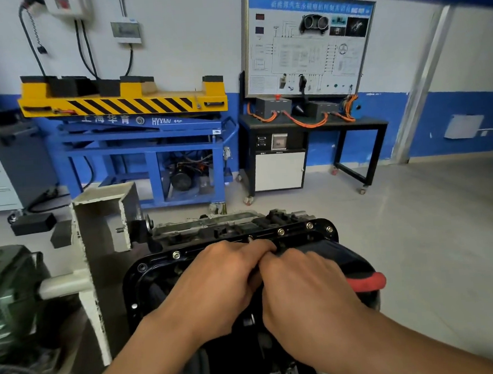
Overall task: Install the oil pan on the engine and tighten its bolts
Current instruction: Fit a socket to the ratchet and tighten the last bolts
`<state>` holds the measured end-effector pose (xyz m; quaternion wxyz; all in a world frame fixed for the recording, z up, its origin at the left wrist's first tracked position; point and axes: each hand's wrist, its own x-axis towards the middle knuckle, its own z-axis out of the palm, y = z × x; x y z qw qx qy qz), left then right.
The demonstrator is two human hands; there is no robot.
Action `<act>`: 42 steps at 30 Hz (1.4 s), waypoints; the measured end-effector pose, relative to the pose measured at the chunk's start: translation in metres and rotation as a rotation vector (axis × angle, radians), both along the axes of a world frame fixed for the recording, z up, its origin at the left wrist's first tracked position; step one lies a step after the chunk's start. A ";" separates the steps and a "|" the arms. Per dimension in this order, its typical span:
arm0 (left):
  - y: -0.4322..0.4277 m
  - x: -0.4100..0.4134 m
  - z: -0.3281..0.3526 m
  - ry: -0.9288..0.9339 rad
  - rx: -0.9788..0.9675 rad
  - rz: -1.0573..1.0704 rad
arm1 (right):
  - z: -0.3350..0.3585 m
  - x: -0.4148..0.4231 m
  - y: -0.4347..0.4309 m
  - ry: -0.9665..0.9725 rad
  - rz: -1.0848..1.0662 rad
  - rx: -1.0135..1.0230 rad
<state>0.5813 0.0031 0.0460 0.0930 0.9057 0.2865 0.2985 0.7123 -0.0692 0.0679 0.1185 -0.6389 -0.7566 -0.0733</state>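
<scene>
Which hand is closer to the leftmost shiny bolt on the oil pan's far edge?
Left. The left hand sits just right of that bolt, close beside it. The right hand lies farther right, past the left hand, over the oil pan.

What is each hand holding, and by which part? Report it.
The right hand grips a black, red-ended power tool round its body; the left hand pinches its front end above the oil pan.

White stand post point(98, 255) crowds the oil pan point(151, 262) on its left; open floor point(432, 232) lies to its right.
</scene>
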 end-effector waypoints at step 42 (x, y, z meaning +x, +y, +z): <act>-0.037 -0.016 -0.028 -0.198 0.155 0.081 | 0.011 -0.018 -0.025 -0.376 0.210 0.107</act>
